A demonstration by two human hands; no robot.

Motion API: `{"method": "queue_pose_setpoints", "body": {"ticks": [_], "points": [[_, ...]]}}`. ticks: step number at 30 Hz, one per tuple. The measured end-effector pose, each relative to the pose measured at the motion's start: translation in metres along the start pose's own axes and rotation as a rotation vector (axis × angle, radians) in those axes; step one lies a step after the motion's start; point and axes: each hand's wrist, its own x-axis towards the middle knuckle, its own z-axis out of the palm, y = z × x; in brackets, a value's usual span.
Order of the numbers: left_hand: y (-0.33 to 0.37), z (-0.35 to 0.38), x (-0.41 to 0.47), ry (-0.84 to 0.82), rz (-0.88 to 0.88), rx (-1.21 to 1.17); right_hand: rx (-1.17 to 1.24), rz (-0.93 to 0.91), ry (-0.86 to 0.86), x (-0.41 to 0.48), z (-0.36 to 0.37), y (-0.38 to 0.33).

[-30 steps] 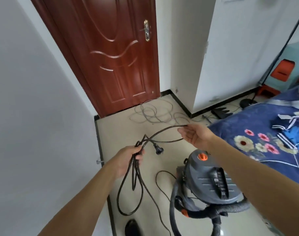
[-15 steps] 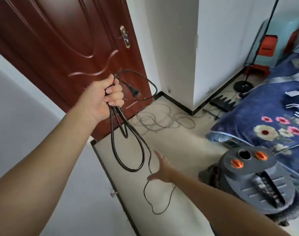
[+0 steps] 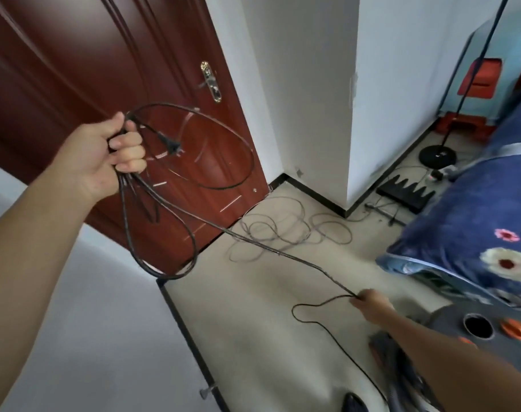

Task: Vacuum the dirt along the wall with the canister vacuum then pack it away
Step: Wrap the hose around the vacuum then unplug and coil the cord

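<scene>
Several loops of the power cord (image 3: 161, 273) hang from the left hand (image 3: 104, 153), fingers curled round them, plug (image 3: 171, 145) just beside the fist | right hand (image 3: 372, 301) grips the slack low, near the canister vacuum (image 3: 476, 322), probably to feed the next loop | step: packing away

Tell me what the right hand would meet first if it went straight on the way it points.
Probably the bare beige floor, since the right hand, pinching the thin black power cord, points down and left; beyond that, the black skirting strip of the white wall. Depth is unclear.
</scene>
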Motion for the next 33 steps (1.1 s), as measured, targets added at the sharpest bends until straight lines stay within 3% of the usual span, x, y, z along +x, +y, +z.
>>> {"method": "queue_pose_setpoints", "body": {"ticks": [3, 5, 10, 13, 18, 24, 27, 33], "points": [[-0.032, -0.017, 0.047, 0.108, -0.034, 0.093, 0.032, 0.215, 0.062, 0.021, -0.05, 0.03], [-0.067, -0.018, 0.078, 0.15, -0.033, 0.194, 0.286, 0.278, 0.023, 0.02, -0.077, 0.006], [-0.158, 0.011, 0.137, 0.146, -0.047, 0.359, 0.91, 0.141, -0.111, 0.002, -0.141, -0.093], [-0.203, 0.038, 0.162, 0.038, -0.145, 0.442, 1.262, 0.028, -0.16, -0.009, -0.168, -0.142], [-0.244, 0.083, 0.197, -0.363, -0.331, 0.508, 1.751, -0.107, -0.131, -0.016, -0.185, -0.19], [-0.256, 0.146, 0.215, -0.878, -0.434, 0.513, 2.096, -0.215, 0.127, -0.024, -0.194, -0.205], [-0.255, 0.172, 0.206, -1.099, -0.446, 0.608, 2.216, -0.246, 0.363, -0.038, -0.206, -0.178], [-0.243, 0.211, 0.201, -1.188, -0.469, 0.529, 2.285, -0.052, 0.878, -0.104, -0.187, -0.065]]}}
